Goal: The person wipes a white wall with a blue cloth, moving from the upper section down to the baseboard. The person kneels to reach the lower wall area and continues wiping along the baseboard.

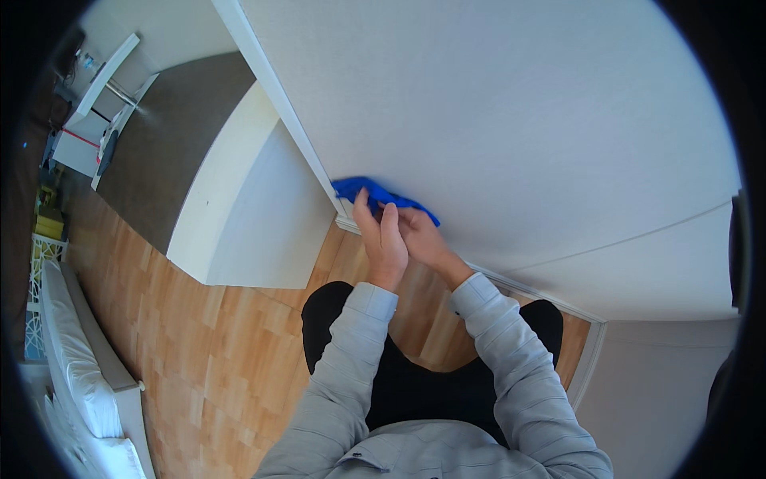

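A blue cloth (364,184), bunched and folded, lies up against the lower part of a pale wall (491,132), close to a white vertical trim strip (281,99). My left hand (382,245) is at the cloth with its fingers pressed onto it and the thumb raised. Right beside it, my right hand (423,239) grips the cloth's near edge, its fingertips partly hidden behind the left hand. The two hands touch each other. Both wrists come out of light grey jacket sleeves.
White skirting (538,293) runs along the wall's foot above the wood-look floor (221,347). Left of the trim stands a white unit (269,221) with a dark brown top (179,126). A bed (90,371) is at far left. My bent knees flank my forearms.
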Motion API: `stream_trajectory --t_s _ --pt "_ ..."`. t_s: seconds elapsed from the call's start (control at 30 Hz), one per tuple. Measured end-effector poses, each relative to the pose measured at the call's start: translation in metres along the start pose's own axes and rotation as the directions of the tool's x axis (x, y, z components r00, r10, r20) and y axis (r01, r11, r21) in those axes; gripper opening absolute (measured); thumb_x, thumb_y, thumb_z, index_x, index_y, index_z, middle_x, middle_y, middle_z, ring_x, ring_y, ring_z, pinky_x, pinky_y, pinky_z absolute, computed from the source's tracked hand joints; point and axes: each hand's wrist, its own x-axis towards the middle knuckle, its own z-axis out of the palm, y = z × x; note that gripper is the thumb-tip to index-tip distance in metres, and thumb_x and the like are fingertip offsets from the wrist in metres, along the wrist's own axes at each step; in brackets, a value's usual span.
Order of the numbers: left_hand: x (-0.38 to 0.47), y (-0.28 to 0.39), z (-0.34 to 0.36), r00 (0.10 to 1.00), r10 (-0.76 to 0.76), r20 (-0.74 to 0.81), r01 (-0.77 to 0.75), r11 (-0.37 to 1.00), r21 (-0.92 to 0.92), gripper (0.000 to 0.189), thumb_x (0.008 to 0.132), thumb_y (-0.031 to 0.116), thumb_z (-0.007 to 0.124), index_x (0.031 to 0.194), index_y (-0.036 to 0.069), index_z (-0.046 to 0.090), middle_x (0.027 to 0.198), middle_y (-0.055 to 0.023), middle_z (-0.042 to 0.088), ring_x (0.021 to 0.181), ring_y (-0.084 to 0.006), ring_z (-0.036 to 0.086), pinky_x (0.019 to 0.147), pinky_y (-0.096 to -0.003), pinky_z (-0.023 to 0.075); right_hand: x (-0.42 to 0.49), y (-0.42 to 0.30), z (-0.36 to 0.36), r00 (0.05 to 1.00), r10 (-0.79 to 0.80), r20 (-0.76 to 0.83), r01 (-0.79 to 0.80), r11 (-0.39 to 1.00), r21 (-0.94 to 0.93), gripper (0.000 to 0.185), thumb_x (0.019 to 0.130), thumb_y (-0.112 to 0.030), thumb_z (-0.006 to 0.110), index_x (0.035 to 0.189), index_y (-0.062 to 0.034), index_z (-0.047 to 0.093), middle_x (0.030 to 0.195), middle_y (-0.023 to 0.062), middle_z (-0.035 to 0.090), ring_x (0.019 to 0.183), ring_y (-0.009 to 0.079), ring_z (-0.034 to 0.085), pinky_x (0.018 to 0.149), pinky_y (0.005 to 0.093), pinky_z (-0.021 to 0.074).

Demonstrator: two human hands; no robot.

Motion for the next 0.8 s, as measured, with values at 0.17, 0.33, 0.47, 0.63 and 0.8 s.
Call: stream_trajectory --t_s 0.17,0.33,0.47,0.63,0.8 --pt "0.045 -0.005 -0.020 0.989 0.096 -0.113 -0.098 0.995 -0.007 0.059 0.103 0.019 0.053 0.155 -0.003 0.036 0.163 -0.0254 0.032 0.145 -0.0331 0.040 0.119 -0.0406 0.0341 0.042 -0.032 0.034 0.997 0.027 0.067 -0.040 0.978 0.207 0.034 0.103 -0.018 0.056 0.130 -0.0009 0.069 0.127 0.0175 0.072 0.113 0.0252 0.067 0.100 0.0370 0.0502" --pt "0.061 -0.070 -0.051 0.915 -0.381 -0.130 0.356 0.917 -0.182 0.042 0.102 0.019 0.055 0.137 -0.003 0.046 0.130 -0.0148 0.057 0.119 -0.0262 0.055 0.104 -0.0391 0.0450 0.048 0.014 0.061 0.991 0.119 0.059 -0.125 0.987 0.104 0.033 0.103 -0.015 0.055 0.128 0.0012 0.069 0.126 0.0169 0.072 0.114 0.0248 0.066 0.102 0.0384 0.0492" --pt "0.022 -0.025 -0.012 0.844 -0.526 0.102 0.520 0.850 0.082 0.044 0.100 0.022 0.058 0.132 -0.008 0.051 0.139 -0.0211 0.051 0.123 -0.0288 0.054 0.106 -0.0397 0.0432 -0.004 0.046 0.022 0.977 0.146 -0.158 -0.101 0.960 0.260 0.028 0.101 -0.010 0.055 0.119 0.0029 0.072 0.118 0.0152 0.075 0.106 0.0221 0.069 0.097 0.0369 0.0518" --pt "0.004 0.021 -0.001 0.999 0.043 0.012 -0.044 0.991 0.127 0.035 0.103 0.021 0.054 0.127 -0.005 0.055 0.127 -0.0131 0.050 0.110 -0.0234 0.056 0.095 -0.0379 0.0482 -0.010 -0.027 0.018 0.954 -0.009 -0.299 0.120 0.926 0.357 0.023 0.102 -0.011 0.059 0.109 0.0034 0.075 0.099 0.0052 0.075 0.091 0.0104 0.065 0.082 0.0307 0.0521" --pt "0.023 -0.014 -0.009 0.960 -0.280 -0.024 0.276 0.954 -0.118 0.028 0.101 0.019 0.057 0.120 -0.001 0.057 0.107 -0.0073 0.058 0.097 -0.0182 0.057 0.084 -0.0325 0.0484 0.006 -0.017 0.036 0.903 0.170 -0.395 -0.016 0.931 0.364 0.021 0.099 -0.007 0.059 0.101 0.0051 0.076 0.093 0.0101 0.077 0.084 0.0126 0.068 0.077 0.0319 0.0547"
